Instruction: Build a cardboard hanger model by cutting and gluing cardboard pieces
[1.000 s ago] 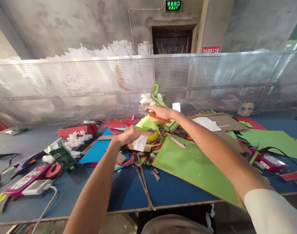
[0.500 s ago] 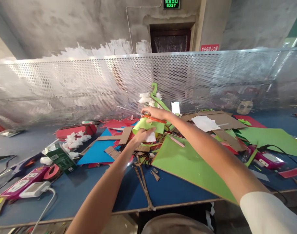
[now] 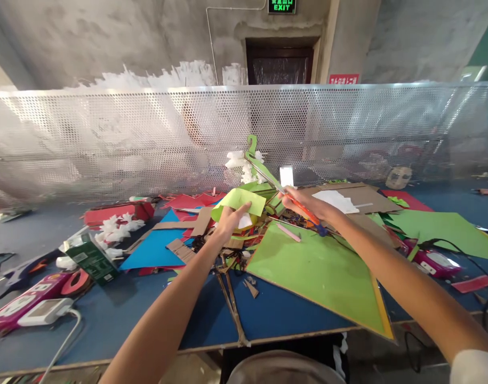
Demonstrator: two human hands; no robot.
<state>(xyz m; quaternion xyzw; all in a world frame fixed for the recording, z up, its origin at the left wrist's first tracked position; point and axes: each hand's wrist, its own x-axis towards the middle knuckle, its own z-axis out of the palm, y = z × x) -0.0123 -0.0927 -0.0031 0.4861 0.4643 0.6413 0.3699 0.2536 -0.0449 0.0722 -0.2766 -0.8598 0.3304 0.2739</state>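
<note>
My left hand (image 3: pixel 230 219) grips a curled piece of light green paper (image 3: pixel 240 200) above the cluttered middle of the table. To its right, my right hand (image 3: pixel 303 202) is closed around the orange handles of a pair of scissors (image 3: pixel 301 207), whose long metal blades point up and left, apart from the paper. Behind the blades stands a green cut-out shape with a hooked top (image 3: pixel 252 143), with white ruffled pieces (image 3: pixel 236 159) beside it. Below my right hand lies a large green sheet (image 3: pixel 313 272).
A perforated metal screen (image 3: pixel 148 138) runs along the table's back. Blue sheet (image 3: pixel 156 248), brown cardboard (image 3: pixel 350 194) and red scraps crowd the middle. At left are a dark green box (image 3: pixel 92 261) and a white charger (image 3: pixel 46 312) with a cable; a lit phone (image 3: pixel 286 176) stands behind.
My right hand has carried the scissors right, away from the green paper, and the blades have swung from pointing left to up-left. My left hand still holds the paper.
</note>
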